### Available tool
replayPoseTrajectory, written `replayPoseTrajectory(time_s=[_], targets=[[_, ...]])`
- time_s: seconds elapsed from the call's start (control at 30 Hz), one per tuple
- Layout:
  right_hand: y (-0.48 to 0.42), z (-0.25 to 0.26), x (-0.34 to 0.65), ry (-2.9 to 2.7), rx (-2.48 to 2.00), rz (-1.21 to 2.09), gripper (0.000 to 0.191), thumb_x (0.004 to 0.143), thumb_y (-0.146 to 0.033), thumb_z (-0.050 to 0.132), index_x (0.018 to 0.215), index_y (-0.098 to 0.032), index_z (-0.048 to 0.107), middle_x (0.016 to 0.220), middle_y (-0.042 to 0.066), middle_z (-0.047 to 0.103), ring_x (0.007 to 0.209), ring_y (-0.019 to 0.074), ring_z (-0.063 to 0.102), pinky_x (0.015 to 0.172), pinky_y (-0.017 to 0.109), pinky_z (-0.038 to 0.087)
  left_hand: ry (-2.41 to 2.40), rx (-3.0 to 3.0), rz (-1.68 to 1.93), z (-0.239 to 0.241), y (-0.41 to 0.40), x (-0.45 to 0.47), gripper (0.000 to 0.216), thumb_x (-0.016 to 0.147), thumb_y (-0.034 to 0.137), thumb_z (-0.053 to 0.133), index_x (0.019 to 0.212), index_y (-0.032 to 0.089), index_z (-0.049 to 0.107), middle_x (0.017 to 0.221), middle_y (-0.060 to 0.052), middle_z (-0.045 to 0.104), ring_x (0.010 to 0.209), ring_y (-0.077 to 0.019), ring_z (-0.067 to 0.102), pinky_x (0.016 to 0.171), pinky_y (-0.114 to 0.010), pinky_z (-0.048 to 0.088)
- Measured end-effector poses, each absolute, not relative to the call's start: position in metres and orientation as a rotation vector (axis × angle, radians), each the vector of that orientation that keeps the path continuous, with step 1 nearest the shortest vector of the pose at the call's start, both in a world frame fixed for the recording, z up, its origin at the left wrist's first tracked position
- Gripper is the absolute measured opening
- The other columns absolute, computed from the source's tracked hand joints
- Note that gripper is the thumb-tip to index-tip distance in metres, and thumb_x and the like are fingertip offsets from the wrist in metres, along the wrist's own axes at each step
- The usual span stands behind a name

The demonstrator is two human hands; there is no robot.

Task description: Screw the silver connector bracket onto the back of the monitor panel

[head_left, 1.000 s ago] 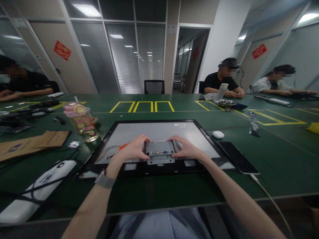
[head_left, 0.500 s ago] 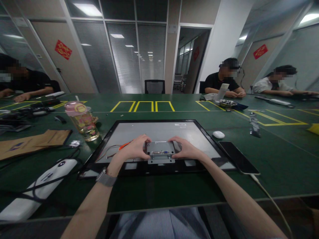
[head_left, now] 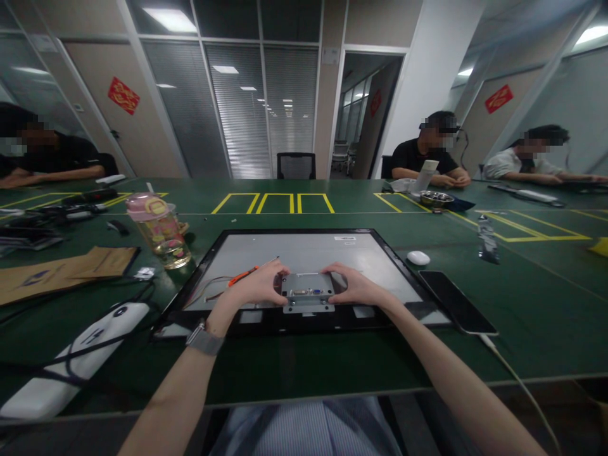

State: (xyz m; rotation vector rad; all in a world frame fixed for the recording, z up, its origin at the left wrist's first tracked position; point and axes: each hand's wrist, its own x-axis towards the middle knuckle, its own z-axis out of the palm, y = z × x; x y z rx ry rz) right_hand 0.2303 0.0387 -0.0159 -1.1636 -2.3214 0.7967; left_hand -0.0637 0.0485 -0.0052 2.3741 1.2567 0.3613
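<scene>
Between my two hands is a grey metal bracket with a blue VGA port and another video socket on its front face. My left hand grips its left end, thumb low and fingers over the top. On the right end my right hand is closed in the same way. Beneath them a display panel lies flat, silver back upward, inside a black frame. An orange-handled tool and thin loose wires rest on the panel, left of my left hand.
A pink-lidded bottle, brown paper bag and white power strip are on the left. To the right lie a white earbud case and a phone on a cable. Co-workers sit across the green table.
The bracket and both my hands hold nearly the same place and grip. The view has shifted very slightly. At far left, the co-worker's hands have drawn back.
</scene>
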Motion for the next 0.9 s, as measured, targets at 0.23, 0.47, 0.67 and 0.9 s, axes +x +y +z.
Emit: replayPoseTrajectory(time_s=[0.23,0.47,0.67,0.9], targets=[[0.040,-0.018,0.232,-2.327,-1.153,0.795,0.063,0.069,-0.027,0.081,0.128,-0.022,0.059,0.132,0.010,0.058,0.122,0.0303,0.056,0.107,0.050,0.042,1.673,2.274,0.670,0.012,0.057,-0.101,0.036,0.079,0.045,0.063,0.103,0.019,0.070,0.108,-0.009,0.070,0.099,-0.0252,0.064,0.087,-0.034,0.049],[0.039,-0.017,0.233,-2.338,-1.175,0.798,0.062,0.071,-0.028,0.079,0.130,-0.022,0.058,0.134,0.010,0.057,0.124,0.0304,0.055,0.107,0.049,0.043,1.956,2.181,0.265,0.005,0.061,-0.129,0.026,0.066,0.044,0.071,0.078,0.021,0.071,0.082,-0.007,0.072,0.081,-0.0255,0.066,0.069,-0.031,0.047],[0.038,-0.016,0.232,-2.349,-1.168,0.805,0.062,0.073,-0.028,0.078,0.130,-0.022,0.057,0.134,0.011,0.057,0.124,0.0303,0.055,0.107,0.050,0.043,1.973,2.151,0.230,0.004,0.060,-0.126,0.023,0.065,0.043,0.071,0.074,0.021,0.068,0.083,-0.007,0.072,0.081,-0.0253,0.065,0.068,-0.030,0.045],[0.038,-0.013,0.236,-2.352,-1.164,0.840,0.062,0.076,-0.037,0.078,0.132,-0.020,0.057,0.136,0.012,0.057,0.126,0.0308,0.055,0.108,0.048,0.043,2.024,2.174,0.237,0.016,0.053,-0.116,0.015,0.076,0.032,0.063,0.072,0.018,0.067,0.079,-0.009,0.071,0.078,-0.0248,0.065,0.066,-0.031,0.043]])
